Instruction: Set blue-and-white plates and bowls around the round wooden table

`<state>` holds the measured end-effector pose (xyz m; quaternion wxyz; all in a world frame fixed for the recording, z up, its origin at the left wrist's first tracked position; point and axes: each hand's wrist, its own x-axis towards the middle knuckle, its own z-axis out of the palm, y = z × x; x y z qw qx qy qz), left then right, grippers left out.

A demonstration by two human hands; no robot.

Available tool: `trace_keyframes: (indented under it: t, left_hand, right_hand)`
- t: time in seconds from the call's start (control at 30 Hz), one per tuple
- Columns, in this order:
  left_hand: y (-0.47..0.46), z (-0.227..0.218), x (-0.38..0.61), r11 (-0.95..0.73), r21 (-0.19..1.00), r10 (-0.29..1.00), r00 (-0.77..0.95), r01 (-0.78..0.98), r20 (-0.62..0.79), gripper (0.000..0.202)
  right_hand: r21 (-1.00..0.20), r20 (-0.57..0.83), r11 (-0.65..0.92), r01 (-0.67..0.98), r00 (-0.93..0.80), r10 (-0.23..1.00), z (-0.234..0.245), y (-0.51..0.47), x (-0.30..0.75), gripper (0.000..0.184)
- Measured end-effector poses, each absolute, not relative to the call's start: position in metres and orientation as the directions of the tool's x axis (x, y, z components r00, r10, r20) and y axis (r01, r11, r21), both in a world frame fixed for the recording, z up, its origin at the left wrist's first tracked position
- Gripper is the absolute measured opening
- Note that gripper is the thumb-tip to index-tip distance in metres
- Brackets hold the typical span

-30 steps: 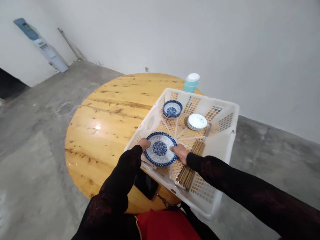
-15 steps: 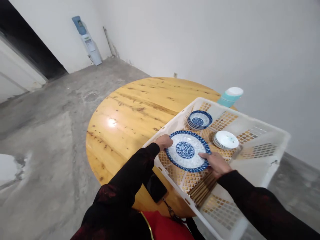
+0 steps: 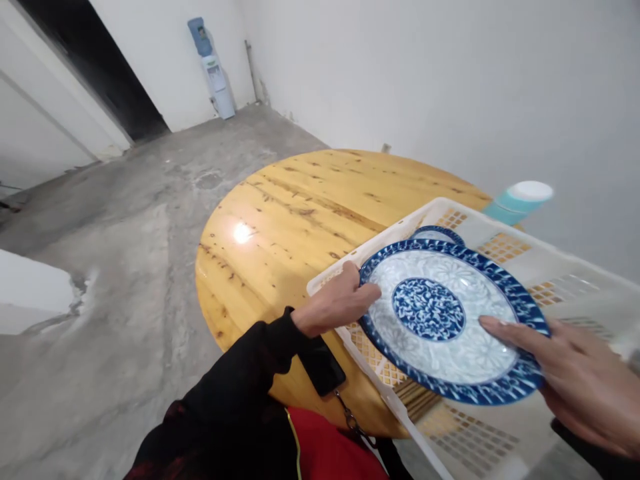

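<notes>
A large blue-and-white patterned plate (image 3: 445, 313) hangs in the air above a white plastic crate (image 3: 565, 280). My left hand (image 3: 335, 303) grips the plate's left rim with closed fingers. My right hand (image 3: 575, 373) holds the right rim, thumb on top and fingers beneath. The crate rests on the right part of a round wooden table (image 3: 300, 213). Behind the plate, the blue rim of a small bowl stack (image 3: 436, 231) peeks out. Wooden chopsticks (image 3: 417, 399) lie in the crate under the plate.
A teal cup with a white lid (image 3: 517, 200) stands behind the crate. A black phone (image 3: 323, 365) lies at the table's near edge. A water dispenser (image 3: 213, 67) stands by the far wall on the concrete floor, beside a dark doorway (image 3: 100, 73).
Both hands have lifted the large plate out of the crate and toward the camera. The view has swung left, so the crate now sits at the right edge.
</notes>
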<state>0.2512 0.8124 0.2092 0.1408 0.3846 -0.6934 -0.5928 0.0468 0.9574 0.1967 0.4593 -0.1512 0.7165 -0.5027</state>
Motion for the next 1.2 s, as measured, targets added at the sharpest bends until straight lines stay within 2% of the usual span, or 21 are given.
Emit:
trace_keyframes:
  t: [0.07, 0.17, 0.33, 0.53, 0.8, 1.0, 1.2]
  left_hand:
    - [0.827, 0.214, 0.270, 0.036, 0.936, -0.735, -0.644, -0.351, -0.213, 0.028]
    - [0.848, 0.216, 0.297, 0.019, 0.960, -0.754, -0.635, -0.280, -0.170, 0.037]
    - [0.874, 0.206, 0.343, -0.085, 0.942, -0.820, -0.515, -0.323, -0.251, 0.038]
    - [0.896, 0.182, 0.417, -0.154, 0.936, -0.826, -0.478, -0.317, -0.299, 0.038]
    - [0.903, 0.154, 0.567, -0.221, 0.879, -0.810, -0.422, -0.422, -0.406, 0.036]
    - [0.891, 0.141, 0.666, -0.218, 0.865, -0.824, -0.391, -0.453, -0.411, 0.037]
    - [0.861, 0.125, 0.716, -0.220, 0.879, -0.828, -0.396, -0.423, -0.398, 0.040]
  right_hand:
    - [-0.871, -0.482, 0.459, 0.174, -0.480, -0.733, 0.192, 0.960, 0.056, 0.054]
    - [-0.884, -0.451, 0.464, 0.066, -0.387, -0.804, 0.184, 0.961, 0.071, 0.053]
    - [-0.884, -0.406, 0.462, -0.074, -0.371, -0.835, 0.180, 0.963, 0.108, 0.059]
    - [-0.837, -0.539, 0.544, 0.063, -0.268, -0.799, 0.169, 0.973, 0.183, 0.059]
    - [-0.880, -0.445, 0.476, -0.018, -0.321, -0.836, 0.136, 0.975, 0.335, 0.053]
    - [-0.892, -0.451, 0.439, 0.109, -0.282, -0.847, 0.106, 0.964, 0.437, 0.054]
    - [-0.863, -0.497, 0.444, 0.240, -0.245, -0.833, 0.093, 0.941, 0.492, 0.058]
